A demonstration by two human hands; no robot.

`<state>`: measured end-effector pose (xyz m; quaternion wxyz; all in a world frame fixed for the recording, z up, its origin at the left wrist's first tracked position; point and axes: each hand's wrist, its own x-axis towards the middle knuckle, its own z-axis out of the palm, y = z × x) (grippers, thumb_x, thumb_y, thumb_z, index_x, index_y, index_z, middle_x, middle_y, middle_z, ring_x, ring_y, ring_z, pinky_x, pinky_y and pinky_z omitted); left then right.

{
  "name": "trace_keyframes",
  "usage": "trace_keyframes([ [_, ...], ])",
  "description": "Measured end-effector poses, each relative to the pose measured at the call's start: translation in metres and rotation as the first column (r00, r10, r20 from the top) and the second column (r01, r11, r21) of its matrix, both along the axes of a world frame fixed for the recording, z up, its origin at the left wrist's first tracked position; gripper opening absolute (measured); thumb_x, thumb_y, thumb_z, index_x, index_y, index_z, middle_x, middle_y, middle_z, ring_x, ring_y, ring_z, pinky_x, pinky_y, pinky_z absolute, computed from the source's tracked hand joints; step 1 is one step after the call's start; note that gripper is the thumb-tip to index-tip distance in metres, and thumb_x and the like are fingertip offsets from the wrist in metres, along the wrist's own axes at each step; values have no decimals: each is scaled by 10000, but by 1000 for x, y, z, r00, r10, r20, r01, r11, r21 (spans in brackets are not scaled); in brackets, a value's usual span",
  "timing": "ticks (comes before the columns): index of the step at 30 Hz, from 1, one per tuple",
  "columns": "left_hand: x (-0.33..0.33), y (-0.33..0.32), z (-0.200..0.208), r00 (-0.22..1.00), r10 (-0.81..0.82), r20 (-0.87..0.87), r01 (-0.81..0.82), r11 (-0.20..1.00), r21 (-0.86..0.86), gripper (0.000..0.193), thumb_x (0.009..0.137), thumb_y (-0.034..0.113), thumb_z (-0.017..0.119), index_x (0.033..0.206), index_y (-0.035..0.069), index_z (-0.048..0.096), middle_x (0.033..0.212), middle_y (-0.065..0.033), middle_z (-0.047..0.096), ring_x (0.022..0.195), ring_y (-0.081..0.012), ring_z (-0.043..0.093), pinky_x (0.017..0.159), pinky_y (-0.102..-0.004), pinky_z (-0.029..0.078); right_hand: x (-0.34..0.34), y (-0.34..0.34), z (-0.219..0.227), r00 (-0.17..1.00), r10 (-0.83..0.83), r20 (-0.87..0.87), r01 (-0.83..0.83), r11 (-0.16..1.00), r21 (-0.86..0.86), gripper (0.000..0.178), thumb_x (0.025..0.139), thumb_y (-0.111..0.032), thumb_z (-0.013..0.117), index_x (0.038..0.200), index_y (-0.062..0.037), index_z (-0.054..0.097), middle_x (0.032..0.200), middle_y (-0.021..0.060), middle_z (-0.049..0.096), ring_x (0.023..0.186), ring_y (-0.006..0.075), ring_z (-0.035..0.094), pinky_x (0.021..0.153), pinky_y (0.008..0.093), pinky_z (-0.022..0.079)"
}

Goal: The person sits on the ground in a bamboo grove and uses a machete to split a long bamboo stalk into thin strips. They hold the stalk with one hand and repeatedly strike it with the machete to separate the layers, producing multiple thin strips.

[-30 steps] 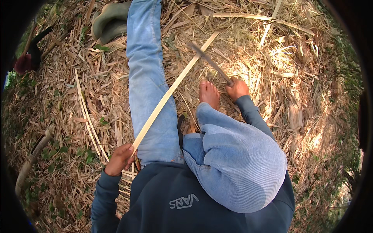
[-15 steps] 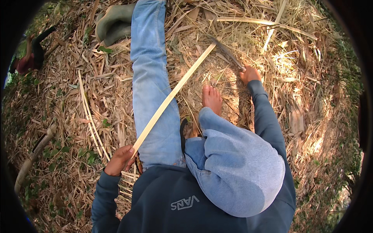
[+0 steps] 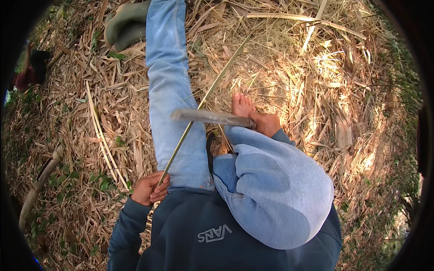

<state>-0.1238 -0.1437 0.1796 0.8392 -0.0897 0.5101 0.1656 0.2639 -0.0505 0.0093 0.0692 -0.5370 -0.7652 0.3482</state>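
My left hand point(image 3: 153, 186) is closed round the near end of a long thin bamboo strip point(image 3: 221, 75). The strip runs up and to the right across my outstretched leg, its narrow edge turned toward me. My right hand point(image 3: 267, 123) is closed on the handle end of a machete point(image 3: 212, 117), next to my bare foot. The blade, smeared by motion, points left and crosses over the middle of the strip. Whether the blade touches the strip I cannot tell. My right knee is bent up and hides most of the right forearm.
Two pale strips point(image 3: 100, 131) lie on the dry leaf litter at the left, near a thick stick point(image 3: 40, 189). Green rubber boots point(image 3: 126, 27) stand at the far left. More long strips point(image 3: 307, 19) lie at the far right. Another person point(image 3: 29, 70) is at the upper left edge.
My right hand has drawn the machete from the strip's far tip back toward my knee. The strip has been turned from its broad pale face onto its narrow edge.
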Motion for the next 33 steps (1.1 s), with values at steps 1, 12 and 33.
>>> trace_keyframes([
  [1,0,0,1,1000,0,-13,0,1000,13,224,1021,171,360,864,56,470,567,21,373,375,-45,298,336,-189,257,0,8,-5,994,-100,36,102,994,-42,202,761,-276,647,790,-97,560,638,174,609,619,376,629,612,482,507],
  [12,-3,-1,-1,999,-31,-34,33,998,60,226,1025,183,367,881,49,478,571,18,382,370,-48,293,336,-184,254,44,63,-38,948,-189,256,216,973,-79,208,781,-284,633,867,-96,609,694,199,638,648,383,638,650,473,527],
  [33,-5,7,1,949,-208,-237,241,963,124,271,1030,255,396,886,56,511,539,21,399,373,-56,308,355,-195,266,88,138,-85,847,-406,344,468,875,-119,255,817,-304,580,857,-53,593,736,202,648,690,351,642,692,465,516],
])
